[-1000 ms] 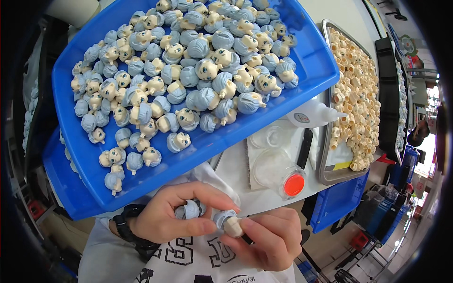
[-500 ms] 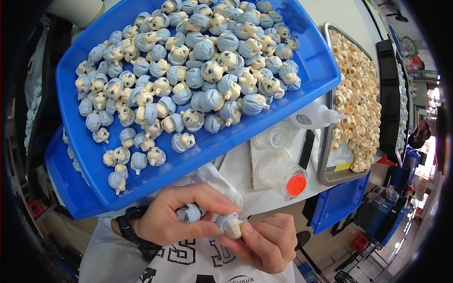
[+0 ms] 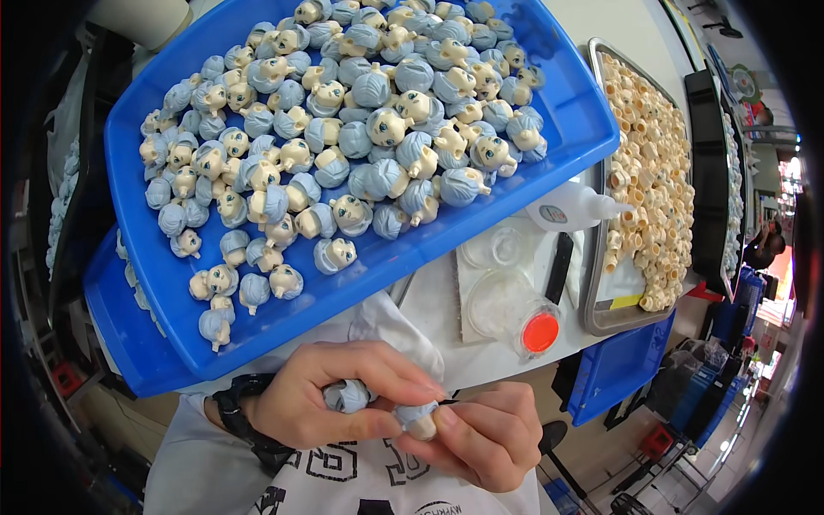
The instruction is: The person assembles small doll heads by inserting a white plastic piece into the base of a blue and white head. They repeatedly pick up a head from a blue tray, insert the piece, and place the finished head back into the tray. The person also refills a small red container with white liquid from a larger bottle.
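My left hand (image 3: 330, 403) holds a small doll head with pale blue hair (image 3: 347, 396) between thumb and fingers, close to my chest. My right hand (image 3: 481, 438) pinches a second blue-haired doll head (image 3: 417, 419), its cream neck end pointing down, and the fingertips of both hands meet over it. A black watch (image 3: 236, 412) sits on my left wrist. Just above my hands, a blue tray (image 3: 571, 112) carries several doll heads of the same kind (image 3: 343, 137).
A second blue tray (image 3: 129, 335) lies under the first. To the right stand a white squeeze bottle (image 3: 571, 209), a clear cup with a red base (image 3: 515, 313), and a metal tray of cream parts (image 3: 648, 163). A white cloth (image 3: 386, 322) lies on the table edge.
My hands stay together in front of my chest; the fingers have shifted slightly on the two doll heads. The view has drifted a little.
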{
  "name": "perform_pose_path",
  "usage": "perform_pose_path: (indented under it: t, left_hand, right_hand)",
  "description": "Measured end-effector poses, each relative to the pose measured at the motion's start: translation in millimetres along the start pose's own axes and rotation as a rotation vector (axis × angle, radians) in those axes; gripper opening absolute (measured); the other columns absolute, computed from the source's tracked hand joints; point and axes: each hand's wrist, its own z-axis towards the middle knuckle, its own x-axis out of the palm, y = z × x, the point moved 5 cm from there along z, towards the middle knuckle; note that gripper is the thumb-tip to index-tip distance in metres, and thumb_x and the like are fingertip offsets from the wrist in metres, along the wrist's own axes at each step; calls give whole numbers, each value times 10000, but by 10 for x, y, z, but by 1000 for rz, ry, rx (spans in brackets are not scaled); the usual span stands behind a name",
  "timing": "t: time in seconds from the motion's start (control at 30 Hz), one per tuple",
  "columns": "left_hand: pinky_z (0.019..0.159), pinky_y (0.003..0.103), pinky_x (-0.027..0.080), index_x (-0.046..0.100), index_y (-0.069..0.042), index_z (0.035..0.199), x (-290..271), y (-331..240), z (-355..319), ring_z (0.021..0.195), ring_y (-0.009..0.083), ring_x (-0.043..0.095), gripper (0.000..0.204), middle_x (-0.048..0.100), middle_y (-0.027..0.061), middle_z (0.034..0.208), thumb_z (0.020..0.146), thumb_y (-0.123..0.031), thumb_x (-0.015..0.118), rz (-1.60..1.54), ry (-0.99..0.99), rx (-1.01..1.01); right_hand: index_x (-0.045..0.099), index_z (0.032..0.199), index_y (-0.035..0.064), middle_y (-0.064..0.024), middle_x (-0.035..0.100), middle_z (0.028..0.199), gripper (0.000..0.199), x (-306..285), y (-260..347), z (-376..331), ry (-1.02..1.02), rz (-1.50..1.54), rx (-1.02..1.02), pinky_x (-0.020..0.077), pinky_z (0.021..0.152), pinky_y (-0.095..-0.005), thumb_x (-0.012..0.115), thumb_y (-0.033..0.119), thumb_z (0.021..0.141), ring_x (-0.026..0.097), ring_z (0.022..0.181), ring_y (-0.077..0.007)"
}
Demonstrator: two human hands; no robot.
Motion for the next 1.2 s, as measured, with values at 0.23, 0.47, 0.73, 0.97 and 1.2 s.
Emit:
perform_pose_path:
  t: [0.23,0.47,0.73,0.97,1.2]
  left_hand:
    - [768,233,411,548,-2,1069,12,100,-5,826,78,517,297,572,50,968,804,-120,605,-107,-13,-238]
    - [551,165,404,500,-14,1008,31,142,-56,632,26,496,258,560,37,884,834,-190,573,-363,-99,-514]
    - [474,156,376,491,-28,990,87,198,-33,557,22,475,260,551,23,824,829,-210,582,-261,8,-589]
    - [644,237,433,562,26,924,144,160,37,704,91,529,336,585,24,825,773,-262,649,1,278,-486]
    - [555,245,431,529,-12,1035,39,116,-52,623,147,547,321,582,114,792,829,-253,582,-167,170,-124]
  right_hand:
    - [611,853,74,-62,504,849,417,-17,-16,-19,41,-16,45,312,476,-241,775,335,572,409,543,-143]
    - [657,898,64,-44,572,894,284,85,-44,5,99,-164,82,377,541,-233,674,202,650,483,697,-147]
    - [656,857,19,-59,590,813,311,27,-53,-8,148,-70,144,313,454,-225,663,165,582,454,523,-122]
    - [651,809,20,-67,588,778,278,-56,-9,6,51,-8,14,233,406,-220,693,215,615,381,451,-99]
    - [598,986,18,-150,586,999,421,-80,-108,50,173,142,161,343,465,-213,614,366,751,432,524,-122]
